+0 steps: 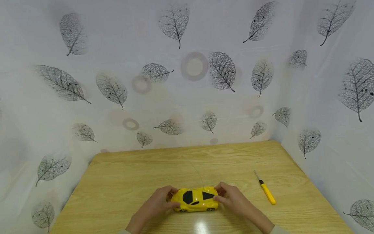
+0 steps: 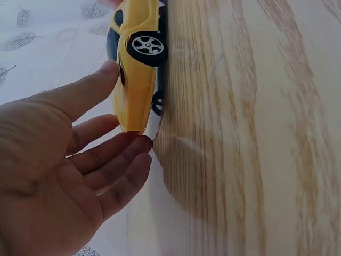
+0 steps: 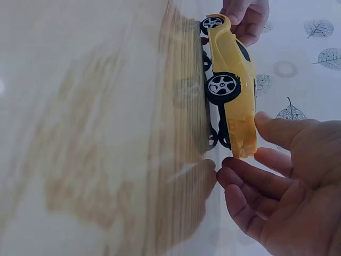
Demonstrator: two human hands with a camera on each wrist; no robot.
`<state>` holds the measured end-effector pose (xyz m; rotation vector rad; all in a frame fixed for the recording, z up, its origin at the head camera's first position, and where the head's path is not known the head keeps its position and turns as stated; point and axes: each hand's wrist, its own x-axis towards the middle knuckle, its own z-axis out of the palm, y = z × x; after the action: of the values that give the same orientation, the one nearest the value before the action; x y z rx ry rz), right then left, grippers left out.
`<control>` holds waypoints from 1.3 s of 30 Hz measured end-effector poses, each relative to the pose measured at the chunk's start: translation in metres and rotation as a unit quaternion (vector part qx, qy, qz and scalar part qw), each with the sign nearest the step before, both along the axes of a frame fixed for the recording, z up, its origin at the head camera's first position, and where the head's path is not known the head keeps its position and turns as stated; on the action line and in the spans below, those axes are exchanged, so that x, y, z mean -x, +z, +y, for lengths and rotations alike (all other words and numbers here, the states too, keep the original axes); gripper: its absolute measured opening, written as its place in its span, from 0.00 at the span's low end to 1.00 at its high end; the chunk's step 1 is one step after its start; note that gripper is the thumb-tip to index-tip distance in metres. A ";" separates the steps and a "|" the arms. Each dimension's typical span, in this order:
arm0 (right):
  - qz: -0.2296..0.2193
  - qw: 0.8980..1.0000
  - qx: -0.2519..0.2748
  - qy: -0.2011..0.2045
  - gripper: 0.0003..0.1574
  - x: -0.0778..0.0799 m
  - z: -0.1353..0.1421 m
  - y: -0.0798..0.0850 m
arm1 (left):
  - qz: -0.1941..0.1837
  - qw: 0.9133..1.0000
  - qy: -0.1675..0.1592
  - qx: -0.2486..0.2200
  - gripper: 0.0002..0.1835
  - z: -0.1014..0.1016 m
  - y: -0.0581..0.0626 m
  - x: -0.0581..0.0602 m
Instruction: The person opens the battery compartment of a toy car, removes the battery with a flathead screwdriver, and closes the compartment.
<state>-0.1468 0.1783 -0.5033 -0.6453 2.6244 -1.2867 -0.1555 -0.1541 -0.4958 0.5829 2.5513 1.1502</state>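
Observation:
A yellow toy car with black windows sits lengthwise across the wooden table near its front. My left hand holds the car's left end, thumb on the near side and fingers round the far side. At the other end, my right hand grips the car between thumb and fingers. Silver-spoked black wheels show in both wrist views, down at the tabletop. From the car's far side a thin wire curves back over the table.
A screwdriver with a yellow handle lies to the right of my right hand, its tip pointing away. The wooden table ends at a pale sheet printed with dark leaves, which surrounds the back and sides.

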 end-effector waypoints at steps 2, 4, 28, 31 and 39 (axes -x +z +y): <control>0.001 1.000 0.003 -0.008 0.18 0.001 0.000 -0.002 | 0.004 1.000 0.007 0.004 0.23 0.001 -0.001 0.000; -0.006 1.000 0.008 -0.016 0.18 0.002 -0.001 -0.004 | 0.003 1.000 0.015 0.004 0.22 0.002 -0.002 0.000; -0.065 0.997 0.031 0.019 0.30 0.008 0.006 -0.005 | 0.000 0.999 0.010 0.042 0.24 0.005 -0.002 0.005; -0.055 0.998 0.029 0.015 0.29 0.008 0.005 -0.004 | -0.001 0.999 0.010 0.044 0.24 0.006 -0.001 0.006; -0.052 0.998 0.045 0.008 0.27 0.008 0.004 -0.002 | -0.009 1.000 0.016 0.020 0.25 0.006 -0.002 0.006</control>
<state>-0.1550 0.1825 -0.5052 -0.5947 2.4848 -1.4007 -0.1618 -0.1479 -0.4977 0.5216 2.5714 1.1075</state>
